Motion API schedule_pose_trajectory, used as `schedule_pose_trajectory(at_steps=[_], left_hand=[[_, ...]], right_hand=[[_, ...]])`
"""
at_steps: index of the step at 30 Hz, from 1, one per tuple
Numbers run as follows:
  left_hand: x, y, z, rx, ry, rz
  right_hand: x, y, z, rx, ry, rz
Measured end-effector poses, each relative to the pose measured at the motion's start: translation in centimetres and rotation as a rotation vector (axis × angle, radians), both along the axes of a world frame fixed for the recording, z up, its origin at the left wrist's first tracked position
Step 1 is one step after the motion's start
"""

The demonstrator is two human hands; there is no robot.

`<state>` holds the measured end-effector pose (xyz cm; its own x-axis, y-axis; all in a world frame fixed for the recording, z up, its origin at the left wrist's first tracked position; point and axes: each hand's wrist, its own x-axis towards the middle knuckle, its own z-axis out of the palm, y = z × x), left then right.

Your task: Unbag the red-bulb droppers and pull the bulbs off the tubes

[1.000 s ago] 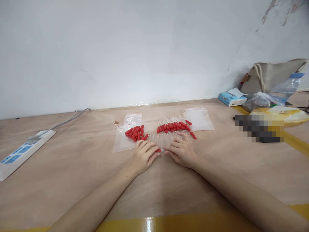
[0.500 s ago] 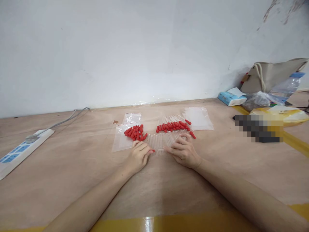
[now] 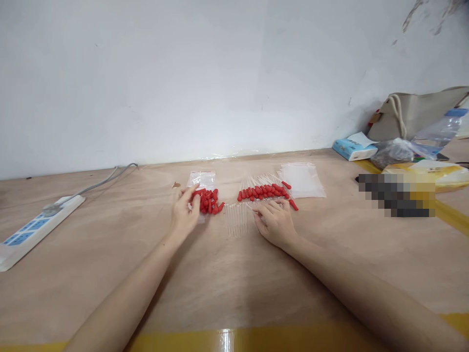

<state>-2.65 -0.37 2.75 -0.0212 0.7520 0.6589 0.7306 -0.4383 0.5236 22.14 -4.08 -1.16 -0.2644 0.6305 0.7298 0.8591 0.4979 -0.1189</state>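
My left hand [image 3: 185,210] is at the left edge of a pile of red rubber bulbs [image 3: 209,201], its thumb and fingers apart around the nearest ones. Clear thin glass tubes [image 3: 236,220] lie side by side in a row right of the pile. My right hand [image 3: 275,221] rests over the right part of this row, its fingers curled and closed on a glass tube whose thin end shows by the fingertips. Behind it lie several tubes fitted with red bulbs [image 3: 262,190], bulb ends toward me. One loose red bulb [image 3: 293,205] lies beside my right fingers.
Clear plastic bags [image 3: 202,179] lie behind the pile, and more bags [image 3: 303,181] at the right. A power strip [image 3: 42,230] with a grey cable lies far left. A tissue pack [image 3: 354,146], a beige bag [image 3: 421,115] and a bottle [image 3: 445,128] stand at the right back.
My left hand has moved left and away from the tube row, where it held a red bulb, to the bulb pile. My right hand has shifted slightly, its fingers drawn closer together.
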Motion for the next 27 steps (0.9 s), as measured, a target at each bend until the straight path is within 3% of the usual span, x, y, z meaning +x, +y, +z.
schedule_pose_trajectory(at_steps=[7, 12, 18, 27], left_hand=[[-3.4, 2.7, -0.3, -0.139, -0.097, 0.168], [-3.2, 4.5, 0.1, -0.232, -0.103, 0.177], [-3.1, 7.7, 0.0, -0.507, -0.17, 0.25], [-3.0, 7.9, -0.5, -0.617, -0.068, 0.314]], right_hand=[[-0.1, 0.0, -0.1, -0.017, -0.067, 0.062], [-0.2, -0.3, 0.1, -0.085, -0.118, 0.122], [-0.1, -0.6, 0.3, -0.138, -0.117, 0.16], [0.0, -0.4, 0.2, -0.18, -0.112, 0.171]])
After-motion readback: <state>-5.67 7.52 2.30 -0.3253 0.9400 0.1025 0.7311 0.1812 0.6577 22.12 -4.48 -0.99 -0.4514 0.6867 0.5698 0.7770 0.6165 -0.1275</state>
